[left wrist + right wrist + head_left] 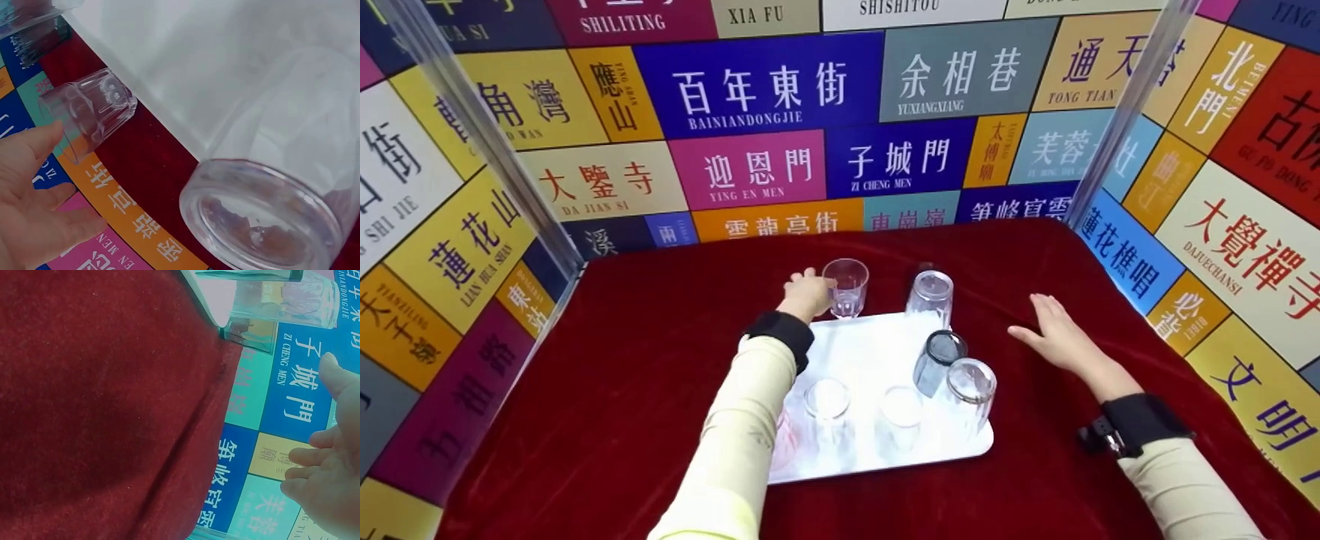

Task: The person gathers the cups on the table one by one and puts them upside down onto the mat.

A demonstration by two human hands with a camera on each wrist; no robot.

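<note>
My left hand (pixel 808 292) reaches to the far edge of the white tray (pixel 859 349), beside an upright clear glass (pixel 847 289) on the cloth. In the left wrist view the thumb (pixel 48 138) is right at that glass's rim, and the fingers are loosely extended and apart. Several glasses stand on the tray: a dark grey glass (pixel 940 364), a clear glass (pixel 971 386) at the right edge, two more clear ones, and a pinkish one (pixel 785 442) partly behind my left sleeve. Right of the tray, my right hand (pixel 1057 334) is over the cloth, fingers extended, holding nothing.
A clear glass (pixel 930 292) stands at the tray's far right corner, with a dark object (pixel 250 333) partly hidden behind it. Dark red cloth (pixel 607 390) covers the table. Colourful panels with writing (pixel 757 82) and transparent corner posts (pixel 1117 127) enclose it.
</note>
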